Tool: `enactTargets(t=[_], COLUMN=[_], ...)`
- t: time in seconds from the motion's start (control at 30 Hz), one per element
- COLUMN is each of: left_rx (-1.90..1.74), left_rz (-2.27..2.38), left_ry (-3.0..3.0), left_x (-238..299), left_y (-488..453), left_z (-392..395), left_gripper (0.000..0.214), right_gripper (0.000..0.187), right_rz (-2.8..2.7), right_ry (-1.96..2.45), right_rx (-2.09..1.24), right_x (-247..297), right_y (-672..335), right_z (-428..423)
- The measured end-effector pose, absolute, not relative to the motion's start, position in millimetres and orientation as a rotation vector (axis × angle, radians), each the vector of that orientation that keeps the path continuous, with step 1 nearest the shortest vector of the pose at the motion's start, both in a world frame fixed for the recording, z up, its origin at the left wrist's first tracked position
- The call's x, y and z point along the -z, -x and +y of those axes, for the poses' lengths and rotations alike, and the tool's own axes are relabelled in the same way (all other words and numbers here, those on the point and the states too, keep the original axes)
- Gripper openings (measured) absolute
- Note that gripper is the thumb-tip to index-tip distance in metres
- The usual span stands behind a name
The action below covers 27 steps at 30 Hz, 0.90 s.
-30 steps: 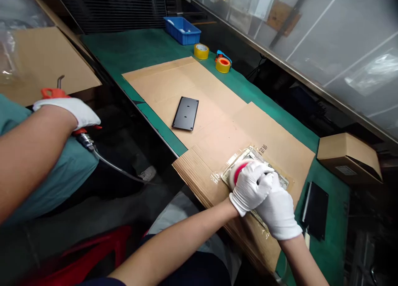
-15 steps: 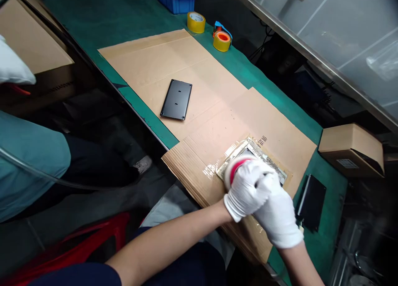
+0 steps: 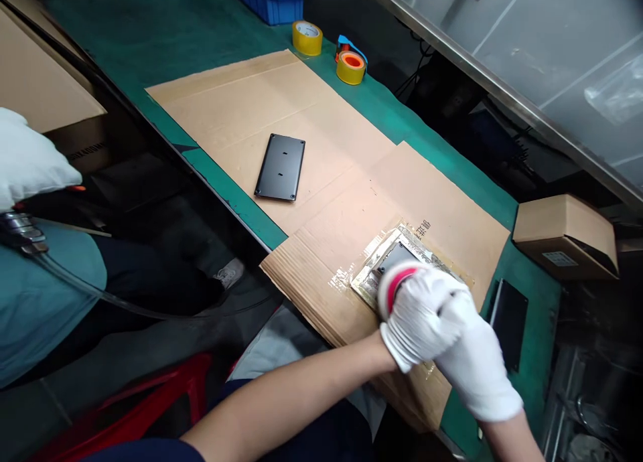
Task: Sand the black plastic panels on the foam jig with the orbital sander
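Note:
In white gloves, my left hand point(image 3: 422, 315) and my right hand point(image 3: 475, 355) are closed together over a round pad point(image 3: 394, 284) with a white rim and a red band. Motion blurs the pad, and my hands hide much of it. It is over a dark metal plate point(image 3: 398, 253) set in a taped frame point(image 3: 369, 279) on the cardboard. My right hand overlaps my left, so its fingertips are partly hidden. Farther left on the cardboard lies a second black plate point(image 3: 280, 167) with small slots and corner holes.
Cardboard sheets point(image 3: 341, 120) cover part of the green bench point(image 3: 151, 20). Tape rolls point(image 3: 307, 38) and a blue bin point(image 3: 274, 3) stand at the back. A carton point(image 3: 562, 231) and a black part point(image 3: 510, 325) are at right. At left, a co-worker's gloved hand point(image 3: 33, 157) holds a hose fitting.
My hands and the pad have shifted right and slightly down, uncovering more of the framed plate. The co-worker's hand has come farther into view, with the hose fitting now showing.

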<state>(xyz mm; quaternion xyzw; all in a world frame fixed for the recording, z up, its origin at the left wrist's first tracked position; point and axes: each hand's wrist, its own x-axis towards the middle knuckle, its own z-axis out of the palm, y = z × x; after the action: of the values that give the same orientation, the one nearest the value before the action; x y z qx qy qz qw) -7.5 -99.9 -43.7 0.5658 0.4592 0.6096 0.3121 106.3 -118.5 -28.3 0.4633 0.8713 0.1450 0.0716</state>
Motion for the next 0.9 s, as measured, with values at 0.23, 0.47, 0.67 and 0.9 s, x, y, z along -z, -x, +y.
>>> enactTargets(t=[0.23, 0.47, 0.67, 0.9], left_rx=[-1.636, -1.431, -1.593, -1.301], left_rz=[1.300, 1.053, 1.329, 1.410], left_ry=[-1.448, -1.706, -1.453, -1.369], left_x=[44, 47, 42, 45], left_y=[19, -41, 43, 49], left_z=[-92, -108, -86, 13], left_gripper=[0.018, 0.029, 0.023, 0.026], right_gripper=[0.037, 0.040, 0.043, 0.037], right_rz=[2.712, 2.564, 2.651, 2.574], right_ry=[-1.499, -1.675, -1.497, -1.641], right_rx=[-0.251, -0.256, 0.011, 0.381], right_x=[23, 13, 11, -5], right_y=[-90, -155, -64, -37], right_z=[-102, -135, -89, 10])
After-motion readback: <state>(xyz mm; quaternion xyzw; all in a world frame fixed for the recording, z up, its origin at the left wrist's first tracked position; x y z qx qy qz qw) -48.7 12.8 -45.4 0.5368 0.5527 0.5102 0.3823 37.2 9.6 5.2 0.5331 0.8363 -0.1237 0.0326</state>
